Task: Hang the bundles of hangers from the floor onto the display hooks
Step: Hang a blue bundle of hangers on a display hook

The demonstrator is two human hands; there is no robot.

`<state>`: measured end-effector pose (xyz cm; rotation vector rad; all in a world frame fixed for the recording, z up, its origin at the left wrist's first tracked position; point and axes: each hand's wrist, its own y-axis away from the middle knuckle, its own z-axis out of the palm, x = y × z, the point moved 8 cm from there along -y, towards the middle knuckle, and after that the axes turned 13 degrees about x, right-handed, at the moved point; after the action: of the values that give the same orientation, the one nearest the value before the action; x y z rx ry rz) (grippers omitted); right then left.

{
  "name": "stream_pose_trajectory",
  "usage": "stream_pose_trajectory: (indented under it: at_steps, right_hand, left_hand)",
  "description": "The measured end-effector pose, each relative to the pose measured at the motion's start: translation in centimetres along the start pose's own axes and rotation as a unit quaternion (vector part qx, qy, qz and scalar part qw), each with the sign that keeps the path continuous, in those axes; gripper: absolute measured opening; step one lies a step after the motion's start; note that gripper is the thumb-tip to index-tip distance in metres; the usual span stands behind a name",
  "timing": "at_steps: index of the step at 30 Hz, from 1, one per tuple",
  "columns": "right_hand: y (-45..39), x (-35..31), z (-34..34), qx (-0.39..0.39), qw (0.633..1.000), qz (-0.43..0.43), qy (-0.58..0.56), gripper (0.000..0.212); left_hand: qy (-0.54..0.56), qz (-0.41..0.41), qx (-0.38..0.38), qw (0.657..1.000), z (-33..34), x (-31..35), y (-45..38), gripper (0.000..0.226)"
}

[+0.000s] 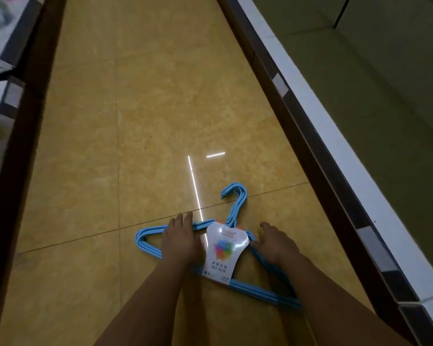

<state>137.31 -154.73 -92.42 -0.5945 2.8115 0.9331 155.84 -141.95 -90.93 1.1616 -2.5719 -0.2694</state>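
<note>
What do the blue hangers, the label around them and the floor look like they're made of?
Hangers: thin, uniform matte blue rods, probably plastic or plastic-coated wire; which one cannot be told.
Label: glossy printed card or plastic film, judging by the bright glare on its white face.
Floor: polished mottled yellow tile, stone-look, with thin joint lines and sharp mirror reflections of ceiling lights.

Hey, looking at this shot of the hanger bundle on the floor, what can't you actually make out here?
- How many hangers are in the blue bundle: head view, they overlap.
- Small print on the label: too small and glared.
- Grip of the left hand and right hand: only their backs show.
- Display hooks: none in frame.
- Goods on the left shelf: blurred, cut by the edge.
</note>
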Motion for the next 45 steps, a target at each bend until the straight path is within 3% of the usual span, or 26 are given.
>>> stream_pose_trajectory:
  at_steps: [6, 12, 16, 23, 26, 35, 39, 45]
  right_hand:
    - [-1.5, 0.7, 3.4, 0.017, 0.999, -0.008, 0.037, 0.053]
    - [-1.9, 0.9, 5.1, 0.032, 0.996, -0.023, 0.086, 0.029]
    - [-2.1, 0.6, 5.0, 0.02, 0.995, -0.008, 0.097, 0.029]
    - [-1.0, -0.4, 3.1, 0.013, 0.997, 0.03, 0.073, 0.027]
    - [0.2, -1.6, 0.7, 0.029, 0.998, 0.028, 0.053, 0.022]
    - [9.1, -7.6, -15.2, 0.093, 0.994, 0.004, 0.051, 0.02]
    - [15.0, -11.1, -24.1, 0.115, 0.991, -0.014, 0.065, 0.021]
    - [24.1, -17.8, -36.9, 0.122, 0.984, -0.081, 0.104, 0.028]
  left_hand:
    - [-0.078, 0.016, -0.052, 0.995, 3.3, -0.7, -0.8, 0.076]
    - [-0.081, 0.0, -0.018, 0.997, 4.2, -0.9, -2.6, 0.04]
    - [-0.04, -0.016, -0.035, 0.998, 4.3, -1.3, -2.9, 0.022]
    - [-0.018, 0.052, -0.04, 0.998, 2.0, -0.5, -1.0, 0.025]
    - [-0.022, 0.063, -0.023, 0.998, 0.0, -0.1, -0.2, 0.045]
    - [0.006, 0.007, 0.035, 0.999, -15.7, 1.4, 5.1, 0.025]
    - [0.081, -0.022, 0.042, 0.996, -25.4, 3.0, 8.6, 0.014]
    - [0.158, -0.049, 0.1, 0.981, -40.8, 5.1, 13.9, 0.046]
